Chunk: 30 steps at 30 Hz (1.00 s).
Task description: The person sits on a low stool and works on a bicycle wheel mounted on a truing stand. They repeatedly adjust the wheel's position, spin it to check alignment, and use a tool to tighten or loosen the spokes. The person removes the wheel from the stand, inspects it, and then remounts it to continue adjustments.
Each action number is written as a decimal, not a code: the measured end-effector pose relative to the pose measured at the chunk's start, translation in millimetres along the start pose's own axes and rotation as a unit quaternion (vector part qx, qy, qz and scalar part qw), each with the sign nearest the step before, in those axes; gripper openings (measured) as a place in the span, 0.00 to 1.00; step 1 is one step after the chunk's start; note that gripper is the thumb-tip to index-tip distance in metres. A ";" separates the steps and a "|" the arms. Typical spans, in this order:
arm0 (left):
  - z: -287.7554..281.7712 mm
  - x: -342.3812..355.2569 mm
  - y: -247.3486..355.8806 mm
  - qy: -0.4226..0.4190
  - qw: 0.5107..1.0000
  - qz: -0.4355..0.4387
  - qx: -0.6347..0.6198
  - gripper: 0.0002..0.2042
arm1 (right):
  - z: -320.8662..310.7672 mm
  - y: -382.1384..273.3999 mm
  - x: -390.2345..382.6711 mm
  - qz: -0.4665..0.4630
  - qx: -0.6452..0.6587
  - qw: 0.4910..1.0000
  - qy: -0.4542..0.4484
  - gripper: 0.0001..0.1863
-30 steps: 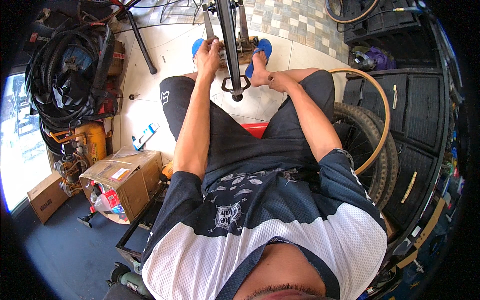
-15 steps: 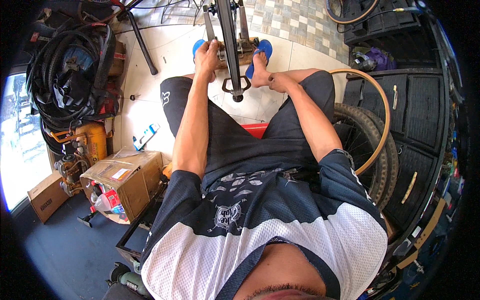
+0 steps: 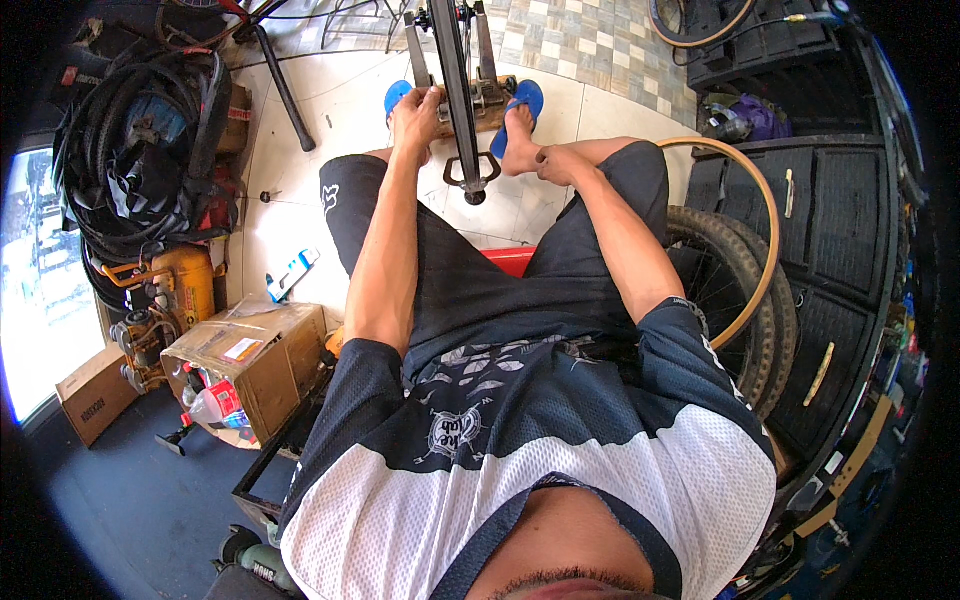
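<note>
Ahead of me a black bicycle wheel rim (image 3: 457,90), seen edge-on, sits between the metal uprights of a wheel truing stand (image 3: 487,55). The stand rests on a brown wooden base (image 3: 490,119). At the rim's near end is a black caliper frame with a round knob (image 3: 475,197). My left hand (image 3: 413,118) is beside the left upright, its fingers bent in against the stand's lower part; what they grip is hidden. My right hand (image 3: 565,165) lies against my right lower leg, loosely closed, with no object visible in it.
Bicycle tires and a tan rim (image 3: 770,230) lean by black drawers (image 3: 850,220) on my right. To the left are piled black tires (image 3: 90,150), a yellow compressor (image 3: 185,280) and a cardboard box (image 3: 285,365). A black stand leg (image 3: 285,90) reaches the tiled floor.
My left hand has shifted slightly right, with its fingers bent closer to the stand. My right hand and the stand look the same.
</note>
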State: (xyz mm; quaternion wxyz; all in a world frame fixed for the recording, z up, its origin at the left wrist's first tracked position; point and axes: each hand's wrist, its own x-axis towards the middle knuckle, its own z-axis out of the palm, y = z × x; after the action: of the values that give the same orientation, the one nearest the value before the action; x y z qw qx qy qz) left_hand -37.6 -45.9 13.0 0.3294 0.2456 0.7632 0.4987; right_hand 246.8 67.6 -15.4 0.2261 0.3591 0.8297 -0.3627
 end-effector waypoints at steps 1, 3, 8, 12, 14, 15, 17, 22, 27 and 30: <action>1.3 1.3 -1.6 0.000 1.000 0.004 0.006 0.20 | -0.1 0.0 -0.3 0.002 -0.001 1.000 0.000 0.27; 4.2 3.6 -4.8 0.001 1.000 0.006 0.010 0.20 | -0.2 -0.1 -1.4 0.007 0.001 1.000 -0.001 0.27; 8.1 6.9 -11.8 0.003 1.000 0.020 0.005 0.19 | -0.8 -1.7 -3.1 0.021 0.012 1.000 -0.004 0.27; 7.6 10.5 -15.1 0.008 1.000 0.027 0.010 0.19 | 1.8 0.8 0.3 0.001 -0.008 1.000 0.011 0.27; 8.6 7.0 -12.0 0.011 1.000 0.023 0.005 0.20 | 2.1 0.5 2.7 -0.003 -0.016 1.000 0.001 0.27; 7.6 5.0 -10.2 0.008 1.000 0.025 -0.001 0.19 | 2.3 0.2 3.3 0.000 -0.012 1.000 -0.001 0.27; 5.4 -2.1 2.4 -0.009 0.999 0.030 -0.018 0.17 | 2.1 -1.4 1.5 0.010 -0.002 1.000 -0.006 0.27; 0.3 -23.3 58.4 -0.004 0.998 0.063 -0.009 0.18 | 2.0 1.8 3.5 0.003 -0.007 1.000 -0.022 0.26; -13.0 -22.7 101.1 -0.021 0.998 0.049 -0.030 0.18 | -1.4 -1.2 0.1 -0.006 -0.029 1.000 -0.001 0.25; -14.2 -24.1 110.5 -0.009 0.998 0.042 -0.037 0.18 | -1.6 -1.6 -2.8 -0.006 -0.008 1.000 0.008 0.25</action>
State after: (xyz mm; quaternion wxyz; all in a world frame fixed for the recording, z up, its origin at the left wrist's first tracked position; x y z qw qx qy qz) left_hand -27.1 -29.1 125.3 0.3243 0.2697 0.7300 0.5377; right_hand 247.2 66.8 -11.9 0.2203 0.3546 0.8367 -0.3546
